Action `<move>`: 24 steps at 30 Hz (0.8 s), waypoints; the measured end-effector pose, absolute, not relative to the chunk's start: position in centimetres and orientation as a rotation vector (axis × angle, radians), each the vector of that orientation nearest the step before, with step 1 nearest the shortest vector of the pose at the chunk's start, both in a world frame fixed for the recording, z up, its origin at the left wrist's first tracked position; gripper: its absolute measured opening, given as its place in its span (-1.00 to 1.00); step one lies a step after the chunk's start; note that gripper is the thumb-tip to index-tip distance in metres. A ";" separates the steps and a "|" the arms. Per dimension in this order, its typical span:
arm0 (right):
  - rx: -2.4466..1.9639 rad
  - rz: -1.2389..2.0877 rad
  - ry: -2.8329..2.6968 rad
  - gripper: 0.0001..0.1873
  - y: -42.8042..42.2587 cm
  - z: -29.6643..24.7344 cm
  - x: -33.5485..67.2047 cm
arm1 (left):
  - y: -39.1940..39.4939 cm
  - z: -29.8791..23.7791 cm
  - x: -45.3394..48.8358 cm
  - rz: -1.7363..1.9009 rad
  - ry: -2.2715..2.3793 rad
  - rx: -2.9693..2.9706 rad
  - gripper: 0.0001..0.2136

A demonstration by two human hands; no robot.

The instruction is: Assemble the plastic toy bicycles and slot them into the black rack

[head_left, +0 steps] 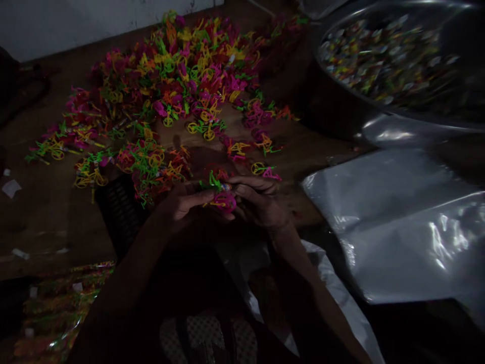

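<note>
Pink and green spindly plastic pieces [226,202] between bare fingers [199,198]

No readable text, number or sign. Toy [224,202], mid-scene: small patterned band [226,187], too tiny and dim to read. Small items [379,60] in far-right tub [337,96]: any print too blurred to make out.

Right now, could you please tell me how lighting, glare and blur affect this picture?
Head view: dim, left hand and right hand shadowed around a slightly soft toy; head view: white glare on the plastic, blurred bits in the basin.
</note>
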State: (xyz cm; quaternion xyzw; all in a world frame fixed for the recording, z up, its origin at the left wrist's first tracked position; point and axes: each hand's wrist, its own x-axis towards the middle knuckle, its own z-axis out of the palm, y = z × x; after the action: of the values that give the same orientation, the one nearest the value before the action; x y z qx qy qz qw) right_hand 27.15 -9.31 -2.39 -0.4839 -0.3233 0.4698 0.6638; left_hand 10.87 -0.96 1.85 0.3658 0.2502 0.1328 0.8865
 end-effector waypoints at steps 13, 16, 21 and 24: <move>-1.072 1.082 -0.691 -0.69 -10.0 -3.3 27.3 | -1.0 0.8 10.7 0.434 0.586 0.991 -0.68; -1.044 1.099 -0.659 -0.70 -10.1 -3.3 26.9 | -1.4 1.1 10.9 0.350 0.590 0.909 -0.66; -0.964 1.147 -0.589 -0.69 -9.9 -3.4 26.3 | -1.4 1.2 11.1 0.262 0.575 0.791 -0.65; -1.007 1.099 -0.668 -0.72 -10.2 -3.4 26.9 | -1.3 1.4 11.2 0.240 0.596 0.796 -0.66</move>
State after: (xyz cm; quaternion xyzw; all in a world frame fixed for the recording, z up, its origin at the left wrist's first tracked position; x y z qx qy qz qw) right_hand 26.90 -10.18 -3.44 -0.4495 -0.2981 0.4904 0.6845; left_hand 11.21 -1.30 1.36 0.3810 0.2850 0.1149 0.8720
